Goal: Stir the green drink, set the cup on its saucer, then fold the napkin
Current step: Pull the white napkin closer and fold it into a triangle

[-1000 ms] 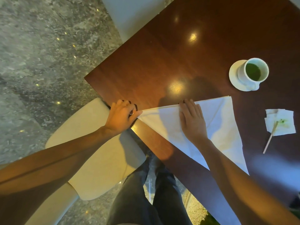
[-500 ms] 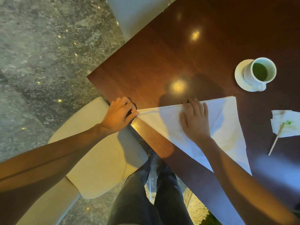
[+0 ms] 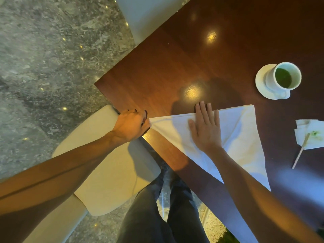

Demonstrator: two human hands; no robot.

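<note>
The napkin (image 3: 242, 137) is white cloth, folded into a triangle, lying flat on the dark wood tabletop (image 3: 184, 58) at its near edge. Its long fold runs along the far side; one point reaches the tabletop corner at left, another points toward the person. The left hand (image 3: 130, 126) pinches the left point, grip closed on the napkin. The right hand (image 3: 205, 130) lies flat on the napkin, fingers extended, grip wide and holding nothing. The cup (image 3: 284, 78), white with green drink, stands on its saucer (image 3: 261, 85), beyond the napkin at right. No writing is legible.
</note>
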